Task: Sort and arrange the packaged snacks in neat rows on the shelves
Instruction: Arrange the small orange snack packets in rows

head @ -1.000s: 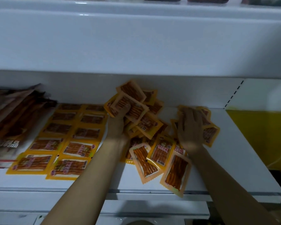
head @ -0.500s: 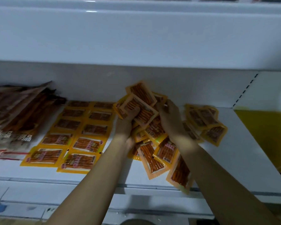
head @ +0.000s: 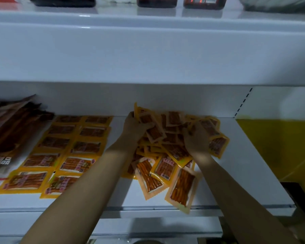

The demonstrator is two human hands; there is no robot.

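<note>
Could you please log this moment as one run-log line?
left hand: grips packets | right hand: on loose pile | two rows: laid

Glossy plastic snack packets point(head: 149, 178); smooth white painted shelf point(head: 239, 173).

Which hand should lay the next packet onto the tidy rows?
Probably the left hand: it already grips packets and is nearer the rows. The right hand rests on the pile, farther away.
</note>
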